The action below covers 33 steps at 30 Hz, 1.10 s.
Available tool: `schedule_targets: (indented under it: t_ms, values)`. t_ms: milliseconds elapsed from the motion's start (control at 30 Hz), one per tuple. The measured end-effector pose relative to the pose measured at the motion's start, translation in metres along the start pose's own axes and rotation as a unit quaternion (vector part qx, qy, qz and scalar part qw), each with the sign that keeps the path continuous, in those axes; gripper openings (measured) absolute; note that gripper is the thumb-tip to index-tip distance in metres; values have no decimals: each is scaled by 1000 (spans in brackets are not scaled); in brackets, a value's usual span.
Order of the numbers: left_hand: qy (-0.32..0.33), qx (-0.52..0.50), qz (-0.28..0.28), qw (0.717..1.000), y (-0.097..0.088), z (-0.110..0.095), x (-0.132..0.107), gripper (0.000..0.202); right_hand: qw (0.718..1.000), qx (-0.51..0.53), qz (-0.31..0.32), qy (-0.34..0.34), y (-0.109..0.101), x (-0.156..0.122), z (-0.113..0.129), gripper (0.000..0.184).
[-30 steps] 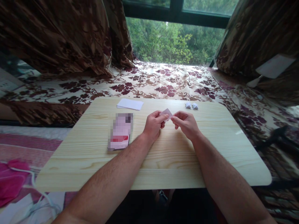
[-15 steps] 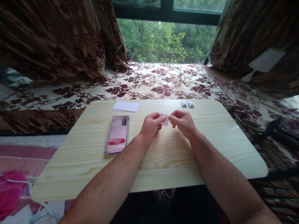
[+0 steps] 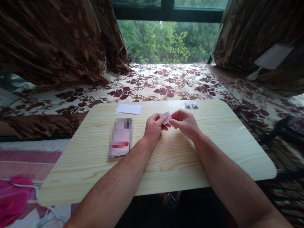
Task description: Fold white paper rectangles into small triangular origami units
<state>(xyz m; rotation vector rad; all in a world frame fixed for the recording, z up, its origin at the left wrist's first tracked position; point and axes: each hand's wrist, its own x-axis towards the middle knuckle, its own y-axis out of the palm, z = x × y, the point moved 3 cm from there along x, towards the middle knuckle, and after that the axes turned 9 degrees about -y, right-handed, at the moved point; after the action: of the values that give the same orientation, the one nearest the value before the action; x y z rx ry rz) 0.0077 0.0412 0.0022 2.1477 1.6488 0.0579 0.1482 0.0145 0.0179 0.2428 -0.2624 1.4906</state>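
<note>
paper: the small paper [image 3: 167,118] has been turned between the fingers since the earlier frame, a squarish face now being shown; it is held above the middle of the table [image 3: 175,161].
left hand: the paper is gripped by the left hand [image 3: 153,127], the thumb being laid on top and fingers kept beneath.
right hand: the paper's right edge is pinched by the right hand [image 3: 185,123], between thumb and forefinger; how firmly cannot be told.
folded pieces: two small white folded pieces [image 3: 194,104] are set side by side near the far edge, beyond the right hand.
sheets: a few white sheets [image 3: 128,109] are stacked loosely at the far left.
phone: a phone [image 3: 120,134], partly blurred out, is laid just beside the left forearm, nearer than the sheets.
</note>
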Motion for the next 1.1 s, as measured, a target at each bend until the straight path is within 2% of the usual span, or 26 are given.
schedule_targets:
  t_ms: [200, 633, 900, 1100]
  values:
    - [-1, -18, 7, 1000, -2, 3, 3, 27, 999, 39, 21, -22, 1, -1, -2, 25]
    - [-10, -50, 8, 999, 0, 0, 2, 22, 996, 73, 47, -23, 4, 0, -2, 34]
    - [-6, -60, 7, 998, 0, -1, 2, 21, 995, 85, 45, -28, 5, -1, 0, 33]
    - [-2, -70, 7, 998, 0, -2, 2, 19, 997, 65, 10, -34, 2, 0, -3, 30]
